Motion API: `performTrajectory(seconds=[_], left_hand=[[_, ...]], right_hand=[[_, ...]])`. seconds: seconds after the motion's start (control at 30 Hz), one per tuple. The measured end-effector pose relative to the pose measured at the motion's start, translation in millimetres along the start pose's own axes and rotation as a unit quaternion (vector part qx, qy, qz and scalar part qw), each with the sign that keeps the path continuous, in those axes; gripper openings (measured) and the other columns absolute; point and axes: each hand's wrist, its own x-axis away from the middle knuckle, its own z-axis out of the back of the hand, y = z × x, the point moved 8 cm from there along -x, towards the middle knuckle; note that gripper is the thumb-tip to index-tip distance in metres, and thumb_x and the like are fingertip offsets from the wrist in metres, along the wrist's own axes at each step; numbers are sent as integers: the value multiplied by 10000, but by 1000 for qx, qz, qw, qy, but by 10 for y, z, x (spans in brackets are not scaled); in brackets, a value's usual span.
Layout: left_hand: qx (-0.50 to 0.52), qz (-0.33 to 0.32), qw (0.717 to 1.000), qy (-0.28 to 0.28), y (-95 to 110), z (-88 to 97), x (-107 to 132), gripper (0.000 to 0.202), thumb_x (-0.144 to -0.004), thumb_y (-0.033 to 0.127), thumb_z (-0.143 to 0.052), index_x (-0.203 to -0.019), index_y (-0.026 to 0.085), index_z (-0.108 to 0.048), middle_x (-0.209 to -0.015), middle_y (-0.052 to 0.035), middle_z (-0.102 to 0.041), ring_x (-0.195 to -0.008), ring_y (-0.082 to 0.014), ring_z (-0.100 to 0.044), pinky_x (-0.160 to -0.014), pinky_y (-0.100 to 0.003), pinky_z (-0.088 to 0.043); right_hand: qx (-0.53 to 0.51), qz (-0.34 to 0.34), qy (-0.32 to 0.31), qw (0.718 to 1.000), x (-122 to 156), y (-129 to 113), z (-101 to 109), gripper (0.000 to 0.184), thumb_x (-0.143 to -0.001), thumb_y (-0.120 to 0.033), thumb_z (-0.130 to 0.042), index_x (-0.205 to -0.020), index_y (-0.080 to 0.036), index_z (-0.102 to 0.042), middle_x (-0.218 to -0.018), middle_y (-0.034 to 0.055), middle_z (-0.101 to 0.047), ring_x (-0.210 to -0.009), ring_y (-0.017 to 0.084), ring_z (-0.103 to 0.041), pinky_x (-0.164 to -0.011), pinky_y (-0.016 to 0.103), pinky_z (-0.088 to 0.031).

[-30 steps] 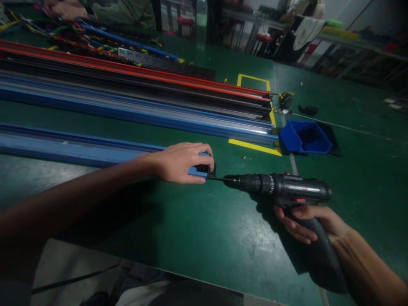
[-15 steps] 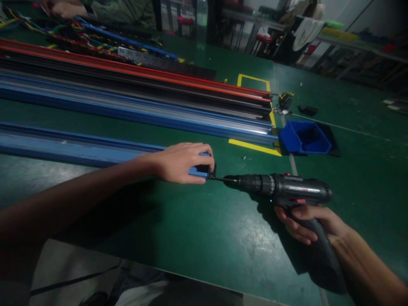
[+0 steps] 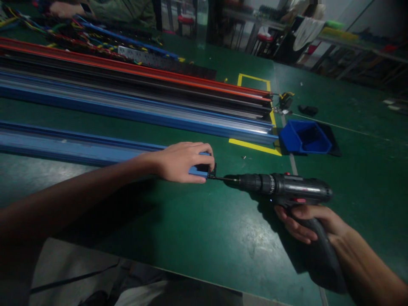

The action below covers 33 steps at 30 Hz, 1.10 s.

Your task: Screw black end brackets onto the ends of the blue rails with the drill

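Observation:
My left hand is wrapped over the right end of a long blue metal rail, its fingers curled around a small black end piece. My right hand grips the handle of a black cordless drill, held level and pointing left. The drill's long thin bit reaches the lower corner of the black end piece, close to my left fingertips. Whether a screw sits at the bit's tip is too small to make out.
Blue, black and orange rails lie side by side beyond my left hand. A blue bin stands right of their ends, by yellow tape. A tiny screw lies nearby. Behind are wires and a co-worker's sleeve.
Both hands, the drill and the blue rail keep their places. At the far left, the co-worker's hand has shifted slightly.

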Motion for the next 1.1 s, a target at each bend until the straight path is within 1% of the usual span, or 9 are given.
performTrajectory(seconds=[0.3,0.47,0.63,0.8,1.1], left_hand=[[1,0,1000,1,-5,10,0,269,-943,468,-639,-1157,305,-635,-1333,-51,-557,-1153,-256,-592,-917,-359,-416],[4,3,1000,0,-6,11,1,272,-939,469,-643,-1156,306,-639,-1336,-48,-556,-1151,-253,-590,-924,-354,-413],[-1,3,1000,-2,-11,-2,5,273,-945,475,-636,-1159,305,-636,-1334,-48,-554,-1153,-250,-589,-927,-354,-413],[-7,4,1000,-3,-16,-8,7,275,-950,479,-628,-1166,308,-629,-1342,-48,-550,-1159,-250,-588,-935,-359,-415],[-6,6,1000,2,-16,-3,5,283,-943,476,-636,-1177,317,-630,-1335,-44,-553,-1159,-251,-596,-927,-354,-418]], right_hand=[[-3,0,-7,1000,-3,-5,-11,255,-847,-260,-739,-1021,-78,-784,-729,58,-675,-376,36,-471,-435,181,-505],[-6,7,-13,1000,-7,-22,-23,258,-858,-251,-732,-1031,-67,-785,-737,69,-687,-377,38,-489,-439,179,-520],[-11,-2,-14,1000,-17,-17,-29,261,-852,-248,-744,-1030,-63,-790,-739,70,-693,-388,38,-508,-448,176,-533],[-15,3,-21,1000,-26,-25,-40,264,-850,-246,-746,-1033,-60,-789,-737,64,-687,-383,29,-494,-446,173,-536],[-9,6,-21,1000,-19,-17,-11,265,-868,-252,-734,-1039,-55,-783,-748,67,-687,-395,35,-509,-457,177,-544]])
